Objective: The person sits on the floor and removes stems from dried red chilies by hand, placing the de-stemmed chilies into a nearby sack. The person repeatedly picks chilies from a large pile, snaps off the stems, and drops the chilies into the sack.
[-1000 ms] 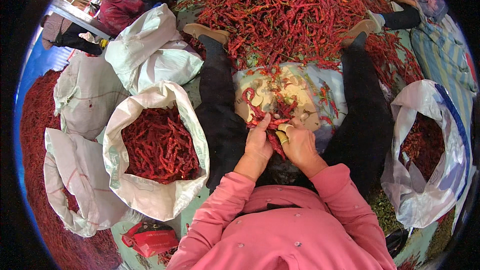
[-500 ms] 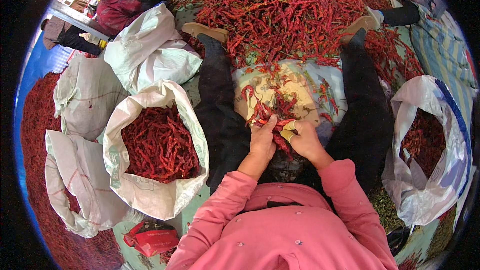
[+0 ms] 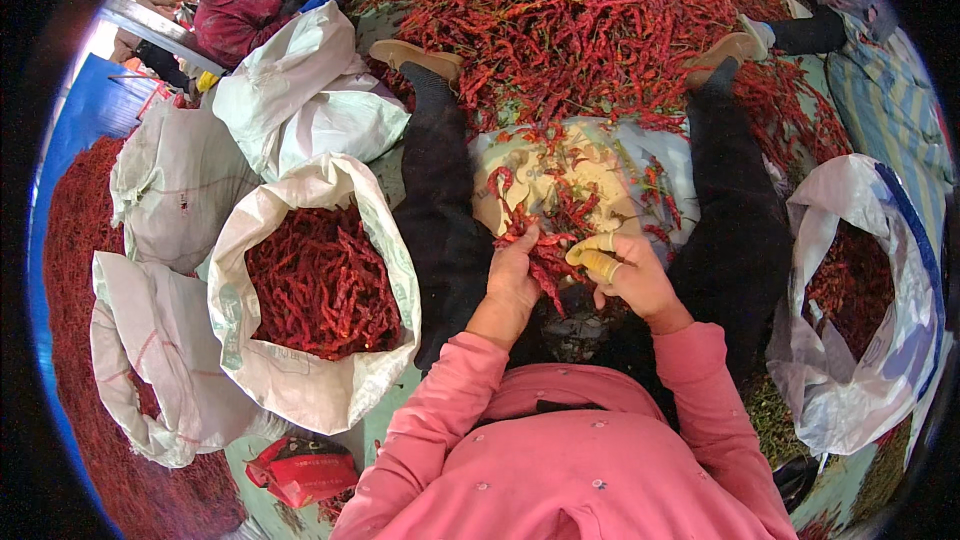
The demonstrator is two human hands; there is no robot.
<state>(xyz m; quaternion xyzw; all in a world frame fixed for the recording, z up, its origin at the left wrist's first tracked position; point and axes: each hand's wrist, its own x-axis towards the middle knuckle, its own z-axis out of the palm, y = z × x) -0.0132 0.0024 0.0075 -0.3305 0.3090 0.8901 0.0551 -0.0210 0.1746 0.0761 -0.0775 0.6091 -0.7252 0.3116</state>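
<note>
Between my legs, my left hand [image 3: 510, 278] is closed round a small bunch of red chili peppers [image 3: 545, 270], whose ends stick out past the fingers. Just to its right is my right hand [image 3: 632, 278], with yellow covers on the thumb and forefinger. Those two fingers are pinched together beside the bunch; whatever is between them is too small to make out. Beyond both hands, loose chilies and bits of stem lie on a pale sheet [image 3: 490, 210] spread between my legs.
A large chili heap [image 3: 580, 30] rises past my feet. At my left stands an open white sack [image 3: 240, 330] full of chilies, with more sacks [image 3: 180, 190] behind it. Another open sack [image 3: 850, 415] is at my right. A co-worker [image 3: 235, 15] sits far left; a red packet [image 3: 305, 470] lies near me.
My right hand has drawn back to the right, away from the bunch. My left hand keeps its hold and has shifted slightly left. The co-worker's blue-covered hand has come into view.
</note>
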